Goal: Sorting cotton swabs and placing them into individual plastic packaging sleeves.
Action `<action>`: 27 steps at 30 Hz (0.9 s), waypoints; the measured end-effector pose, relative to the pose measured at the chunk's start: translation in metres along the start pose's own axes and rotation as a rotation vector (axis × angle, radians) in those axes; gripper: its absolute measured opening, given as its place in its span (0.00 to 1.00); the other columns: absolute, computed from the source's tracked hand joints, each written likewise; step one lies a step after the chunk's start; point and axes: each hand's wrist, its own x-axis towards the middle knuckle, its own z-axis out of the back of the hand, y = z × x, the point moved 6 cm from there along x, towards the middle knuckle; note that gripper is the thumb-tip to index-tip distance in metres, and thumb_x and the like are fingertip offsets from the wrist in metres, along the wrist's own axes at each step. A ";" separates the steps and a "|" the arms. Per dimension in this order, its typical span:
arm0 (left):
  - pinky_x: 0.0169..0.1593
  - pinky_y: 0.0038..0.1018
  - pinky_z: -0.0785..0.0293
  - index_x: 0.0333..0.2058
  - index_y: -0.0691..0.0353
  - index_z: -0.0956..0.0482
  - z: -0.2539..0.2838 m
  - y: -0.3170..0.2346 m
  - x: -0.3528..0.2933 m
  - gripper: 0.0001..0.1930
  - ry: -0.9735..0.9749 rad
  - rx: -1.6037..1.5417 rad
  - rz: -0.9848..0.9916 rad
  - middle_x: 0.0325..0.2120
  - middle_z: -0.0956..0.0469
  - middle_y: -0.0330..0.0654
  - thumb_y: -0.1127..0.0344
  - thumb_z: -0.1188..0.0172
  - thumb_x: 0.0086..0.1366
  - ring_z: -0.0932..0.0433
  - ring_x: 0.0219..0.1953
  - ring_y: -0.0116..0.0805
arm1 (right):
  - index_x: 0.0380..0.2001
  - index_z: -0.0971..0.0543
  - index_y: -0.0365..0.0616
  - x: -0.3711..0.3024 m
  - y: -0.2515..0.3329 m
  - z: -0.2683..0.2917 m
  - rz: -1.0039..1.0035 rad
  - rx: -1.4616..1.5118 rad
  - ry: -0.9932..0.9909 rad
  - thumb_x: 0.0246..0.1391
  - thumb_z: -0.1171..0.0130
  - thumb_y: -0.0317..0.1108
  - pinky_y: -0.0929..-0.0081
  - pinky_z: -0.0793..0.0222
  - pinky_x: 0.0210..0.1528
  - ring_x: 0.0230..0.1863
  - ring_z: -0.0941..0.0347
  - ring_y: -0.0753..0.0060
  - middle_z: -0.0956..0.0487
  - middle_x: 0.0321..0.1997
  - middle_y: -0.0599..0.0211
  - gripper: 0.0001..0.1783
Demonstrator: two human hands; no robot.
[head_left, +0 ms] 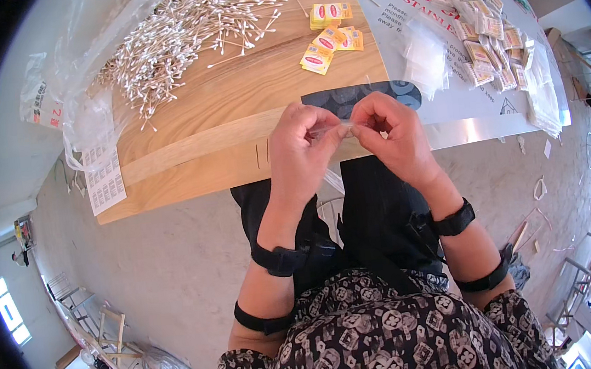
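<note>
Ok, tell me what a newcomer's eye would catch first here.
Probably the heap of cotton swabs, far left on the wooden table. Next, the left hand and right hand pinching clear plastic near the table's close edge, then the pile of small packets on the silvery sheet at right.

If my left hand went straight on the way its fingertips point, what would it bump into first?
Most likely your right hand: your left hand points toward it, and both pinch clear plastic where they meet. The gap looks tiny, though depth is hard to judge.
</note>
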 end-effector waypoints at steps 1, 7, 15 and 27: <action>0.33 0.25 0.28 0.28 0.66 0.22 0.002 -0.002 0.002 0.06 0.001 -0.002 0.002 0.25 0.26 0.40 0.77 0.34 0.52 0.25 0.26 0.31 | 0.27 0.27 0.36 0.000 -0.002 0.000 -0.003 -0.001 0.000 0.48 0.38 0.24 0.79 0.35 0.28 0.25 0.33 0.77 0.29 0.25 0.67 0.06; 0.36 0.23 0.27 0.27 0.69 0.22 -0.001 0.011 0.007 0.08 0.159 -0.058 0.245 0.23 0.22 0.41 0.72 0.31 0.51 0.24 0.29 0.24 | 0.26 0.25 0.37 -0.001 -0.008 -0.003 -0.179 0.154 0.050 0.48 0.35 0.27 0.84 0.37 0.27 0.24 0.37 0.87 0.28 0.23 0.75 0.08; 0.35 0.21 0.29 0.32 0.67 0.20 0.014 0.011 -0.001 0.05 0.134 -0.222 0.054 0.31 0.23 0.36 0.77 0.34 0.55 0.26 0.31 0.21 | 0.29 0.23 0.38 -0.003 -0.009 0.002 -0.127 0.240 0.022 0.50 0.37 0.24 0.84 0.39 0.29 0.28 0.36 0.87 0.27 0.28 0.76 0.04; 0.33 0.34 0.29 0.27 0.63 0.27 -0.007 -0.042 -0.003 0.11 0.045 0.527 -0.570 0.27 0.28 0.44 0.83 0.38 0.44 0.28 0.31 0.45 | 0.27 0.28 0.37 0.000 0.030 -0.008 0.403 -0.267 -0.006 0.44 0.41 0.20 0.65 0.31 0.32 0.29 0.30 0.51 0.30 0.30 0.56 0.07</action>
